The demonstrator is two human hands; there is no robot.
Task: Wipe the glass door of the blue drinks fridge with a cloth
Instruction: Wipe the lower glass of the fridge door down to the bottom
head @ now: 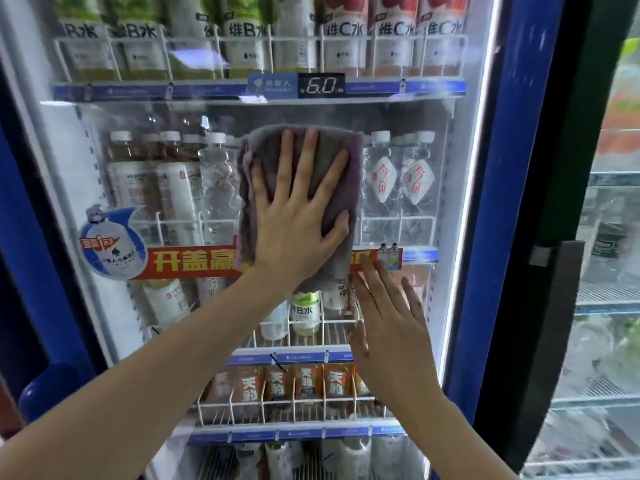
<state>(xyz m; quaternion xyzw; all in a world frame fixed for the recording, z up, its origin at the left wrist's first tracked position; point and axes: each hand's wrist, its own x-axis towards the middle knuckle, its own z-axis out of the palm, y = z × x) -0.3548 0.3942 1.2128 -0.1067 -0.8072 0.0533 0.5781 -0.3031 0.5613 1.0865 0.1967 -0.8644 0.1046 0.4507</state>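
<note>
Head cam, close up on glass door (426,112) of blue drinks fridge (509,202). Left hand (298,216) flat on purple-grey cloth (332,147), fingers straight & spread, palm pressing cloth against glass at mid-door height, roughly centre of pane; thumb out to the right along cloth's lower edge. Nothing curled round the cloth, just pushed flat. Cloth folded into a tall rectangle, top edge just under the upper shelf rail, bottom corner hanging below the wrist, covering part of a red promo banner (187,261) w/ yellow characters. Right hand (388,341) lower & to the right of the cloth, fingers straight, close together, pointing up; holding nothing; fingertips near the banner's right end; contact w/ glass can't be told. Both forearms bare, reaching up from bottom of frame. Behind the glass: top shelf w/ labelled bottles (242,39) in green and red, black price tag (322,85) reading 6.0 on the rail; mid shelf w/ white-capped tea and clear water bottles (381,174); lower shelves w/ more bottles in white wire racks (277,407). Round bottle-shaped sticker (114,244) on glass at left. Lit white strip down right inner edge of door. Second fridge w/ dark frame (568,306) just beside, at right, contents blurred.
</note>
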